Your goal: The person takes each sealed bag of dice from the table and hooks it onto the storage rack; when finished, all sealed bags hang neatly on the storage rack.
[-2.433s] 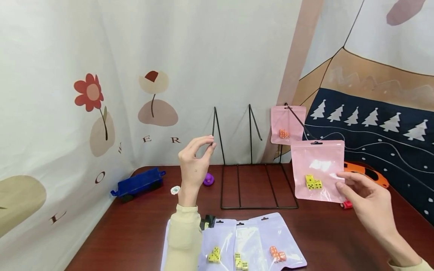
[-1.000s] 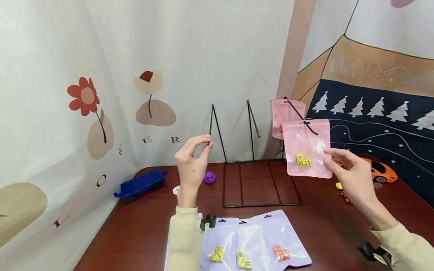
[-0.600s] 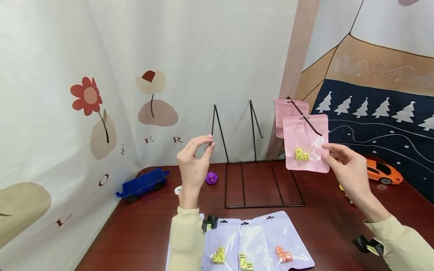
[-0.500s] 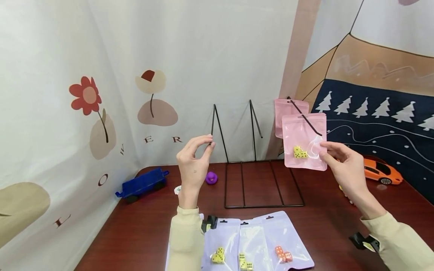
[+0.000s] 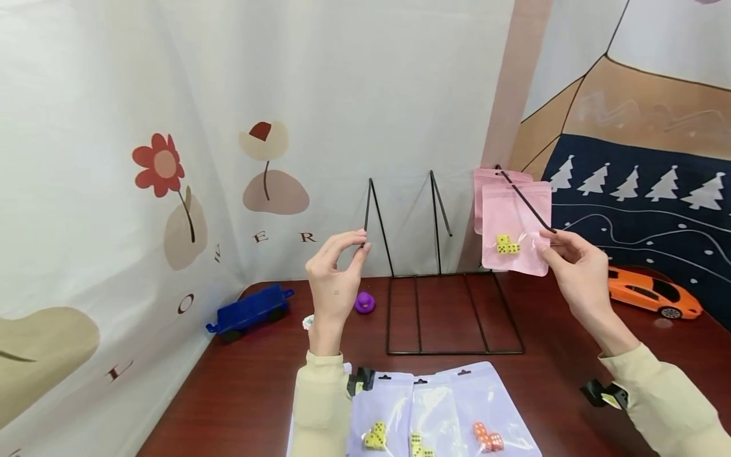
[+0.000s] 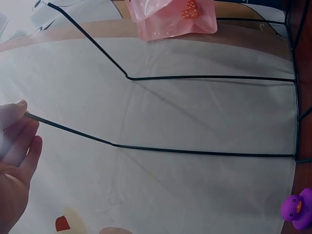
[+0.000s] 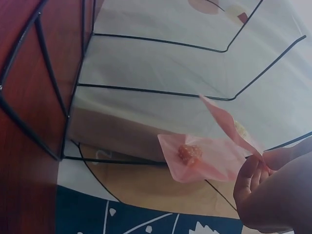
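Note:
My left hand [image 5: 335,273] pinches the tip of the left prong [image 6: 70,129] of a black wire display rack [image 5: 455,353]. With thumb and fingers, my right hand [image 5: 579,273] pinches the lower right edge of a pink zip pouch [image 5: 502,216] that holds yellow dice [image 5: 507,245]. The right prong [image 5: 528,204] runs through this pouch's hang hole, and its tip is near my right fingers. Just behind it hangs another pink pouch [image 7: 214,158] with orange dice [image 7: 189,154], largely covered in the head view. The middle prong [image 5: 442,203] carries nothing.
Lilac pouches [image 5: 457,400] with yellow and orange dice overlap on the table [image 5: 228,387] in front of the rack. A blue toy trailer [image 5: 249,312] and a purple duck [image 5: 364,303] are at left. An orange toy car [image 5: 653,293] stands at right.
My right hand has carried the yellow-dice pouch up and left, onto the right prong and back toward the hanging pouch. My left hand has stayed at the left prong's tip.

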A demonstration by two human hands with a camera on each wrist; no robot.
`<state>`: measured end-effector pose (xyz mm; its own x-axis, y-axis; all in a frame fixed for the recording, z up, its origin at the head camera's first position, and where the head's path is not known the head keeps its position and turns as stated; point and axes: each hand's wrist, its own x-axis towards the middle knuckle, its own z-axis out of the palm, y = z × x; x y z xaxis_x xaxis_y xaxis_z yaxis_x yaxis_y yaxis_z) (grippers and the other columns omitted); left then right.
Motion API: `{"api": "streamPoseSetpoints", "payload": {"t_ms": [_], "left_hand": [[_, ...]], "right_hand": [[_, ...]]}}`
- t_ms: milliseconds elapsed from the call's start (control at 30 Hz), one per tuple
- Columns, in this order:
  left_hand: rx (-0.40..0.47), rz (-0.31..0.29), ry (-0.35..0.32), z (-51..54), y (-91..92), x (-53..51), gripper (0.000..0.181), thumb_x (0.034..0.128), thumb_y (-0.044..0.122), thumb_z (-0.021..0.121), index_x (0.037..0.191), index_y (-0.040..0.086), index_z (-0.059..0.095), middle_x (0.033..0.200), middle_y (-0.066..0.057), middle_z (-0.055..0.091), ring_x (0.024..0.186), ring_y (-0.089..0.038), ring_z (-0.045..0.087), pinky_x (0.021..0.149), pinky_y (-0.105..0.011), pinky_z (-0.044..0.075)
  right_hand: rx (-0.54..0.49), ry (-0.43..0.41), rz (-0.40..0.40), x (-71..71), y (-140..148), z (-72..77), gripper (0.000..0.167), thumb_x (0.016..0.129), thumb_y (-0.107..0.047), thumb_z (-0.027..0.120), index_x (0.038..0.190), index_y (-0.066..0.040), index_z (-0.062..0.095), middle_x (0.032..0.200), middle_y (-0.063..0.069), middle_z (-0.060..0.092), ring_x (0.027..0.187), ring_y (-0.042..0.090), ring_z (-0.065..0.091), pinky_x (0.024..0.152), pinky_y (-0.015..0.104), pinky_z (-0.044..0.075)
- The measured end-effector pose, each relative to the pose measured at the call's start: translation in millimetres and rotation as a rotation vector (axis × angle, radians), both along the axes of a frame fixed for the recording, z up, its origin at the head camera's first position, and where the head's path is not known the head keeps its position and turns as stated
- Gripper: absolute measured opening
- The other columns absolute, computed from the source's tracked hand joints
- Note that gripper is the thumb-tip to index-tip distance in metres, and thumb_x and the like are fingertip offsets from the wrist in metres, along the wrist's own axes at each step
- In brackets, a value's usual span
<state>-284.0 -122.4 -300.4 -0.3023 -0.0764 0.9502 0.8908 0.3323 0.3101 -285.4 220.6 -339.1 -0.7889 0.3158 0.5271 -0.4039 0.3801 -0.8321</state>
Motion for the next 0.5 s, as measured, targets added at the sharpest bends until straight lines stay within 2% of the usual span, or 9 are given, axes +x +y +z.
{"api": "streamPoseSetpoints", "payload": {"t_ms": [167,300,500], "left_hand": [[0.000,0.001,-0.002,-1.5,3.5,1.8,0.013,0.0779,-0.006,0.074,0.089,0.000,0.072,0.097,-0.009,0.070,0.093,-0.020,0.066,0.083,-0.034,0.052],[0.001,0.007,0.001,-2.0,5.0,0.9,0.011,0.0789,-0.004,0.074,0.089,0.000,0.072,0.097,-0.008,0.071,0.093,-0.020,0.066,0.083,-0.034,0.052],[-0.003,0.030,0.014,0.3,2.1,0.3,0.017,0.0746,-0.010,0.075,0.087,0.000,0.072,0.095,-0.009,0.071,0.091,-0.022,0.067,0.082,-0.033,0.052]], "right_hand": [[-0.028,0.004,-0.005,-6.9,-1,1.8,0.033,0.090,-0.007,0.065,0.122,0.002,0.061,0.101,-0.017,0.063,0.079,0.003,0.056,0.064,0.007,0.045],[-0.042,-0.012,-0.018,-13.9,-2,2.6,0.032,0.091,-0.009,0.063,0.122,0.000,0.062,0.099,-0.012,0.061,0.078,0.003,0.055,0.062,0.008,0.043],[-0.087,-0.023,-0.027,-25.9,-6,1.1,0.030,0.090,-0.007,0.064,0.120,-0.003,0.065,0.095,-0.009,0.060,0.075,0.004,0.054,0.056,0.010,0.041]]}}
